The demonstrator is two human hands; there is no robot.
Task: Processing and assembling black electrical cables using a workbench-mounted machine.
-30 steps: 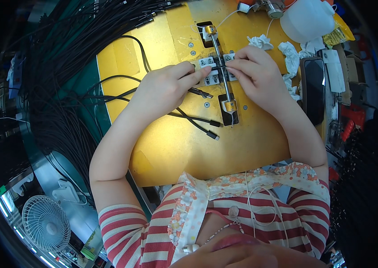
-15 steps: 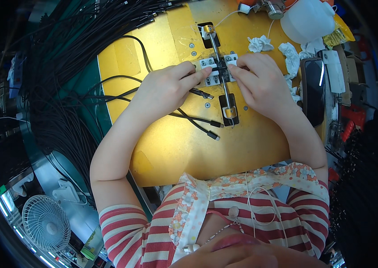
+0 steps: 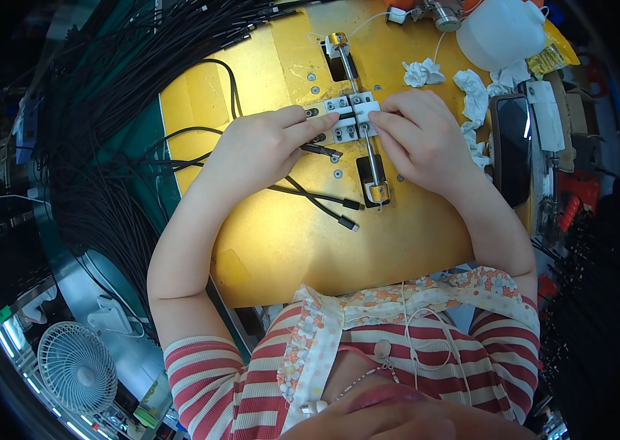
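Upper centre of frame: both bare hands at a small clamp-like fixture of white, screw-fastened blocks [image 3: 338, 104] on the gold-coloured, flat-topped bench [image 3: 310, 257]. A thin silver metal rod [image 3: 369, 150] crosses between the blocks, with a gold-coloured collar [image 3: 378, 192] near its lower end.

Left hand [image 3: 255, 150]: forefinger reaches to a short black cable piece [image 3: 347, 116] lying at the middle of the fixture. Thumb hidden; cannot tell whether the grip closes on the piece or merely steadies it.

Right hand [image 3: 423, 136]: thumb and forefinger brought close together at the right edge of the smooth white block [image 3: 366, 111]. Touching, by the look of it; pinch or push cannot be told.

Progress, as judged: the black piece looks laid in place, the white block close up to it. Whether it is fully seated is too small to read. The piece is not yet out of the fixture.

Lying loose, centre of frame, below the left hand: three black cables with plug ends [image 3: 350, 224], apart from the fixture. Upper left: a large bundle of black cables [image 3: 127, 62], many ends showing. Whether any of these are finished cannot be told; no sorted pile of done pieces can be made out.
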